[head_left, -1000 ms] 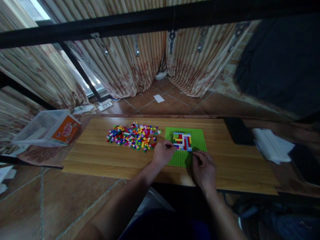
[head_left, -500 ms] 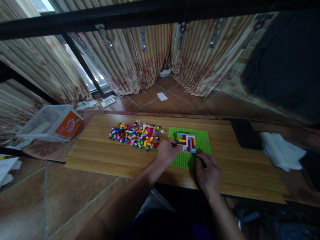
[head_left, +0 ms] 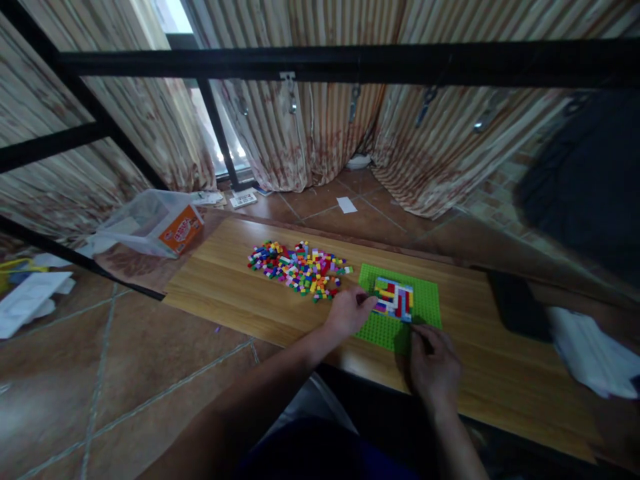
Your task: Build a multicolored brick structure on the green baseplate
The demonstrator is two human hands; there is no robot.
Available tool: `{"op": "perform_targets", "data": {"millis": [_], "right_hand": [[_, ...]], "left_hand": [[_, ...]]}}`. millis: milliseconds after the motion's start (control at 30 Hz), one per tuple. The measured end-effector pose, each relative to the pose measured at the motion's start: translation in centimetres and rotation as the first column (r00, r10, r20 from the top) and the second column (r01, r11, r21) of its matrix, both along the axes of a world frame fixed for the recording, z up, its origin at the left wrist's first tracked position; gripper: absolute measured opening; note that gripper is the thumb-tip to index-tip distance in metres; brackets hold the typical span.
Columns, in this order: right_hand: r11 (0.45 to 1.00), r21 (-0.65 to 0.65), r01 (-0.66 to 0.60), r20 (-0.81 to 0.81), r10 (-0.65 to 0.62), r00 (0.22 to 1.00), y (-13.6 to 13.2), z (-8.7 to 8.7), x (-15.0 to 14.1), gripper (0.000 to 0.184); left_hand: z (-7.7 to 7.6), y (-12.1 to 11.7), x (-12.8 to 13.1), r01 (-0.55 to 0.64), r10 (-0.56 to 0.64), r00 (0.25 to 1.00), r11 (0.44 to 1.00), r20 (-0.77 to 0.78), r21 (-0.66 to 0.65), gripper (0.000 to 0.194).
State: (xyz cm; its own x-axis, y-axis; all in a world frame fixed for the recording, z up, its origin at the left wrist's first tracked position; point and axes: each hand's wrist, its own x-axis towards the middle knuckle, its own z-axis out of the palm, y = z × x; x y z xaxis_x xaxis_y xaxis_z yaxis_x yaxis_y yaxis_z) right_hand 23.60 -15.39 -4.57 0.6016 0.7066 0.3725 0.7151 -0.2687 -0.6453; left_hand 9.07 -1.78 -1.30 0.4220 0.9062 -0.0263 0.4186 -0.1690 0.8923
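Note:
A green studded baseplate (head_left: 425, 300) lies on the wooden board, carrying a rectangular patch of toy bricks (head_left: 400, 299) in red, white, yellow and blue. At the patch's left edge is my left hand (head_left: 346, 313), its thumb and fingertips pinched together. Whatever sits in that pinch is too small to make out. My right hand (head_left: 436, 363) rests by the near right corner of the patch, fingers curled and fingertips close to or touching a light blue brick there. Its grip is hidden. Left of the plate spreads a pile of loose bricks (head_left: 300, 267) in many colours.
The wooden board (head_left: 225, 300) spans the view. A clear plastic box (head_left: 145, 223) with an orange label stands beyond its left end. At the right lie a dark flat object (head_left: 517, 307) and white plastic wrapping (head_left: 593, 350). A black metal bar (head_left: 320, 63) crosses above.
My view has turned and tilted, so the board appears farther right and more slanted. Both hands stay by the brick patch, the left one at its left edge with only a small shift.

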Motion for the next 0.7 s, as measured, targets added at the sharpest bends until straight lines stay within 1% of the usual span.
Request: {"op": "perform_targets", "data": {"millis": [100, 200, 267, 367, 433, 500, 567, 633, 667, 700], "right_hand": [[1.0, -0.008, 0.009, -0.008, -0.009, 1.0, 0.0, 0.0, 0.0, 0.036], [1.0, -0.02, 0.017, 0.005, -0.016, 1.0, 0.0, -0.2, 0.1, 0.037], [0.999, -0.037, 0.015, 0.006, -0.015, 1.0, -0.1, -0.4, 0.3, 0.037], [0.999, -0.042, 0.012, -0.004, -0.012, 1.0, -0.4, -0.5, 0.6, 0.036], [1.0, -0.009, 0.008, 0.007, -0.008, 1.0, -0.4, 0.0, 0.5, 0.036], [0.999, 0.046, -0.025, 0.053, 0.023, 0.998, -0.1, 1.1, -0.1, 0.036], [0.992, 0.092, -0.091, 0.116, 0.08, 0.99, 1.1, 2.5, -1.5, 0.033], [0.976, 0.141, -0.166, 0.124, 0.149, 0.981, 3.3, 3.8, -3.4, 0.03], [0.966, 0.133, -0.223, 0.109, 0.209, 0.972, 4.8, 4.3, -4.4, 0.029], [0.952, 0.105, -0.288, 0.095, 0.278, 0.956, 6.4, 4.6, -5.4, 0.031]], "left_hand": [[-0.5, 1.1, -2.1, 0.005, -0.008, 0.998, 0.999, 0.054, 0.05, 0.015], [-0.8, 2.4, -4.2, 0.022, -0.027, 0.996, 0.998, 0.084, 0.056, 0.015], [-0.9, 3.1, -5.4, 0.062, -0.067, 0.992, 0.997, 0.109, 0.054, 0.014], [-0.6, 3.9, -6.9, 0.153, -0.164, 0.979, 0.984, 0.123, 0.096, 0.014], [-0.2, 4.2, -7.9, 0.205, -0.22, 0.97, 0.97, 0.109, 0.13, 0.015], [0.1, 4.2, -8.7, 0.248, -0.264, 0.959, 0.957, 0.098, 0.149, 0.016], [0.4, 3.8, -9.5, 0.282, -0.3, 0.949, 0.944, 0.093, 0.169, 0.017], [0.5, 3.2, -10.3, 0.267, -0.29, 0.953, 0.941, 0.088, 0.209, 0.017], [0.6, 3.0, -10.8, 0.222, -0.248, 0.965, 0.945, 0.084, 0.24, 0.016], [0.6, 2.9, -11.4, 0.139, -0.168, 0.982, 0.95, 0.083, 0.28, 0.016]]}}
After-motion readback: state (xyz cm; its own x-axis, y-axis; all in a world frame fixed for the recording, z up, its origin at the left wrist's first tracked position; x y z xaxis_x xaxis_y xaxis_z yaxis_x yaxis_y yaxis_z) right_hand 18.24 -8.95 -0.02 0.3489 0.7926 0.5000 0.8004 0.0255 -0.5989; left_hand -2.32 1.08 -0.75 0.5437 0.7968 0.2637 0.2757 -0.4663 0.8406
